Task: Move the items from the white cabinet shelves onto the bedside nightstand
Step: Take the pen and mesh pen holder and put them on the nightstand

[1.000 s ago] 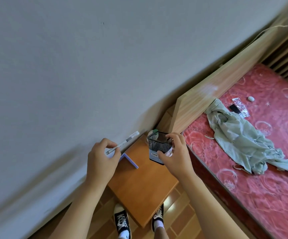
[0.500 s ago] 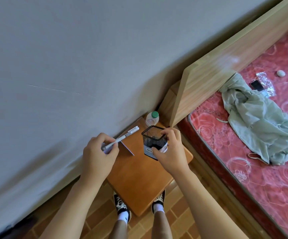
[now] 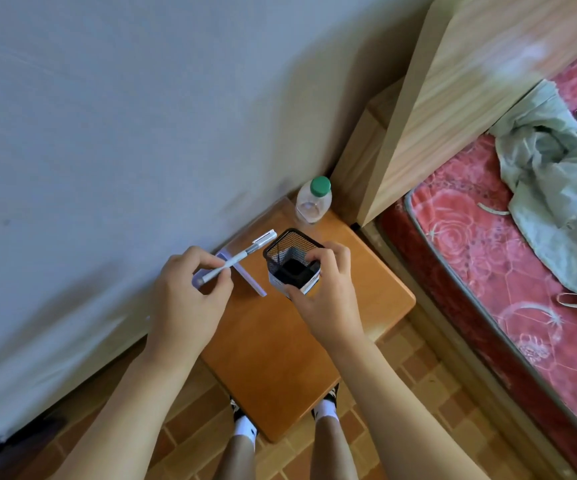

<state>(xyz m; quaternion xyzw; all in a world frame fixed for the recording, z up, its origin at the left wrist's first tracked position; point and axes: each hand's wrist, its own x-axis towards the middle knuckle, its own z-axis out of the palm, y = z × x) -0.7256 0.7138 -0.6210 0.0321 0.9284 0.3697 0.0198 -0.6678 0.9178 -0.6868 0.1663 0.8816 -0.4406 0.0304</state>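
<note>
Beside you, 1 crumpled pale green cloth (image 3: pixel 553 188) lies on the red floral mattress (image 3: pixel 481 258), under a light wooden headboard (image 3: pixel 460 98); brown tiled floor (image 3: pixel 418 382) runs below.

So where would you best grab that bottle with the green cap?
Around its clear body just under the green cap, coming from above and the front: the bottle stands upright in the nightstand back corner, with wall and headboard closing the other sides.

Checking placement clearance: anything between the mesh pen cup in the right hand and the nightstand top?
Nothing visible. The right hand holds the mesh pen cup over bare nightstand wood; bottle sits behind it, lilac card to its left.
</note>
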